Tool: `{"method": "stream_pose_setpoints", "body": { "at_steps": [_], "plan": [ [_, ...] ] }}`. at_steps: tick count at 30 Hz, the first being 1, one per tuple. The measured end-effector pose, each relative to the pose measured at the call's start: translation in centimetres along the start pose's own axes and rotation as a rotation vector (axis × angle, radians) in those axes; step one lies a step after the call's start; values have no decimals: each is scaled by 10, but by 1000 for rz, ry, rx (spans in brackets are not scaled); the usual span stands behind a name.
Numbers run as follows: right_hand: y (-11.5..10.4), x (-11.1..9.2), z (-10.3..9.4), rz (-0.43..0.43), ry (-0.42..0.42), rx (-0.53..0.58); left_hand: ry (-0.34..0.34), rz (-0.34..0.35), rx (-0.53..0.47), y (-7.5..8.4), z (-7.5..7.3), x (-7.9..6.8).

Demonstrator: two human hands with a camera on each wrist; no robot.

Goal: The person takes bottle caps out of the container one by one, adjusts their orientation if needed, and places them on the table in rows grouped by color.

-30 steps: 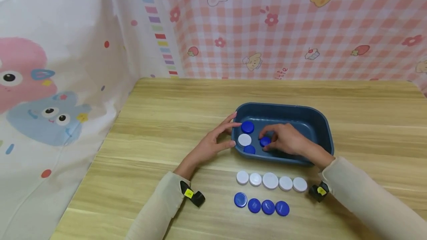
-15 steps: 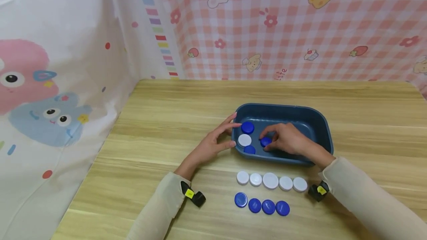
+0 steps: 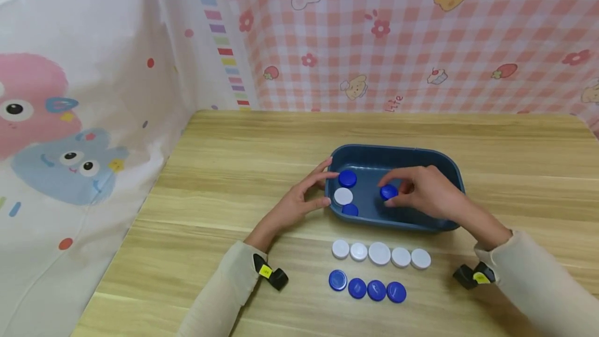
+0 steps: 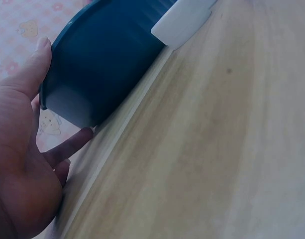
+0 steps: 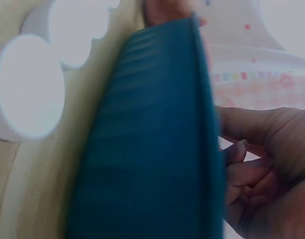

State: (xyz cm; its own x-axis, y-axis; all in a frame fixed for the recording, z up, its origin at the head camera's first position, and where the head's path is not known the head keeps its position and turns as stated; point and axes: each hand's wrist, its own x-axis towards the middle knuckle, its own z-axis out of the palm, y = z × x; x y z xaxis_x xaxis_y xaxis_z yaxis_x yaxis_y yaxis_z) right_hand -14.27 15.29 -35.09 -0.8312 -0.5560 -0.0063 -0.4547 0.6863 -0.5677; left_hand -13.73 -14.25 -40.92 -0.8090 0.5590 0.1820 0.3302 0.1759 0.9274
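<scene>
In the head view, my right hand (image 3: pixel 428 191) pinches a blue bottle cap (image 3: pixel 388 192) between thumb and fingers, over the inside of a dark blue plastic bin (image 3: pixel 412 151). At the bin's left end, my left hand (image 3: pixel 297 203) rests its spread, fairly straight fingers and thumb against the rim and end wall. Lying in that end are two other blue caps (image 3: pixel 347 178) and a white cap (image 3: pixel 343 196). The left wrist view shows the thumb (image 4: pixel 37 67) on the bin's edge. In the right wrist view, the bin's wall (image 5: pixel 152 129) hides the pinched cap.
In front of the bin, several white caps (image 3: pixel 379 254) form a row on the wooden table (image 3: pixel 224 170). Nearer still is a row of several blue caps (image 3: pixel 376 290). A patterned cloth (image 3: pixel 327 66) hangs behind the table, another on the left.
My right hand has moved right and slightly back within the bin, carrying the blue cap away from the caps at the left end. The left hand stays in place.
</scene>
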Motion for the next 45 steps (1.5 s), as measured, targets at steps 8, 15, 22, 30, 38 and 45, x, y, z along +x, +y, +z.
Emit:
{"method": "stream_pose_setpoints", "body": {
  "at_steps": [8, 15, 22, 30, 38, 45],
  "plan": [
    [-8, -38, -5, -28, 103, -38, -3, 6, 15, 0, 0, 0],
    [-13, -65, -5, -6, 75, -36, 8, -1, 18, -1, 1, 0],
    [-7, -89, 13, -64, 67, -1, 2, -13, 6, -2, 1, 0],
    [-3, -103, 39, -52, -52, 99, 5, 1, 8, -1, 0, 0],
    [-6, -111, 58, -22, -128, 107, 2, 2, 7, 0, 0, 0],
    [-7, -113, 61, 79, -219, 116, 13, -10, 34, -32, 0, 4]
  ]
}}
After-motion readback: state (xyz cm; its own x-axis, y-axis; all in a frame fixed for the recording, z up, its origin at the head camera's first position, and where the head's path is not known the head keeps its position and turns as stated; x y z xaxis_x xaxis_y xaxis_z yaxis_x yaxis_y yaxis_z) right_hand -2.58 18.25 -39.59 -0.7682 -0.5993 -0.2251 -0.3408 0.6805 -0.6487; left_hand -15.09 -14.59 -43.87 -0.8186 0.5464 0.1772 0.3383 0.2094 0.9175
